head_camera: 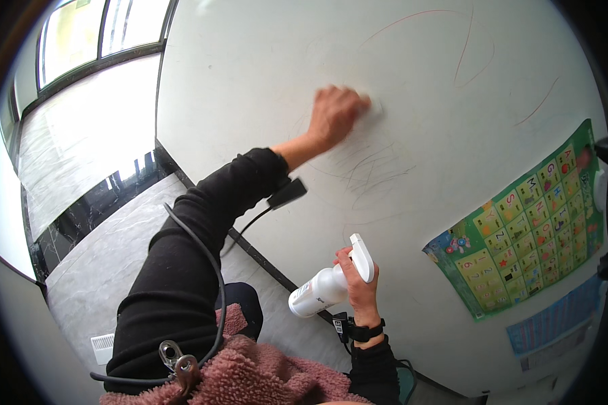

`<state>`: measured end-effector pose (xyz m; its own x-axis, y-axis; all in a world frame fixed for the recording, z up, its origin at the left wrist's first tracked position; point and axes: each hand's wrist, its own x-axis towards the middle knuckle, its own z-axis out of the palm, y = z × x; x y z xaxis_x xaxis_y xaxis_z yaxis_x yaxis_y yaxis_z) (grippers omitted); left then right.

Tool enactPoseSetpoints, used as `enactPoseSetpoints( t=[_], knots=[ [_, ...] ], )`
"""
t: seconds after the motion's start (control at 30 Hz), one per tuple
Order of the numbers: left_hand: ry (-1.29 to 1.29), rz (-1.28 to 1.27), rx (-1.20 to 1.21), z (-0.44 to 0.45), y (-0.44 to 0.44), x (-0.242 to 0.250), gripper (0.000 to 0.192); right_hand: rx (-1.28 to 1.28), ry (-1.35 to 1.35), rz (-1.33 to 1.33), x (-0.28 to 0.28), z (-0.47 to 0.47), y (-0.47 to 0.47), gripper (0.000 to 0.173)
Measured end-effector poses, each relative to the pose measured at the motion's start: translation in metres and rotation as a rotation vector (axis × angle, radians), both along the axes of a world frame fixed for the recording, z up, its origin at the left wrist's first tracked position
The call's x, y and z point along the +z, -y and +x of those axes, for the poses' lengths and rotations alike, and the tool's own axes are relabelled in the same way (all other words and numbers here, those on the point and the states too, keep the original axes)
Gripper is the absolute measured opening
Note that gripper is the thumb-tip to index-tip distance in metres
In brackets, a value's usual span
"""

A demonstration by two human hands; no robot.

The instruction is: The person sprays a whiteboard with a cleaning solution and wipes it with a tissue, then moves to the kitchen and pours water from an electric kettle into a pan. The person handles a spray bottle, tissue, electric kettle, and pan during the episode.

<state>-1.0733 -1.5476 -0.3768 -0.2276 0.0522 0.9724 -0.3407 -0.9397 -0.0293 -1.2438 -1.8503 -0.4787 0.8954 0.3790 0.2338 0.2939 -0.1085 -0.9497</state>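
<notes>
Against the white wall [435, 126], my left hand [338, 114] is closed in a fist and blurred. A small whitish item [377, 109] sticks out at its fingers, too blurred to name, pressed to the surface. Just below that hand, dark scribbled lines [375, 169] mark the wall; thin red lines [464, 45] curve higher up the picture. My right hand [362, 283] grips the neck of a white trigger spray bottle [316, 293], which lies tilted with its base to the lower left. The bottle's label bears writing.
A green alphabet poster [532, 228] hangs on the wall at the right, with a blue sheet [557, 314] below it. Grey marble-look floor tiles [126, 243] meet a dark baseboard [263, 258]. A black cable [202, 248] runs along my left sleeve. Windows [71, 40] stand upper left.
</notes>
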Motion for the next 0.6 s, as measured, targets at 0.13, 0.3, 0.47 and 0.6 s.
enactPoseSetpoints(
  t=[0.13, 0.3, 0.47, 0.6],
  knots=[
    [-0.069, -0.108, 0.020, -0.001, -0.020, -0.001, 0.017, -0.020, -0.007, 0.018, 0.001, 0.001, 0.003, 0.012],
    [0.140, -0.772, -0.046, 0.011, -0.045, 0.024, 0.018, -0.089, 0.037, -0.083, -0.003, -0.001, 0.010, 0.013],
    [-0.102, 0.038, -0.082, 0.006, 0.043, 0.028, 0.024, -0.058, 0.049, -0.083, -0.003, 0.002, 0.015, 0.012],
    [0.126, -0.002, -0.053, 0.008, 0.061, 0.098, 0.009, -0.084, 0.027, 0.000, 0.000, 0.005, 0.026, 0.013]
  ],
)
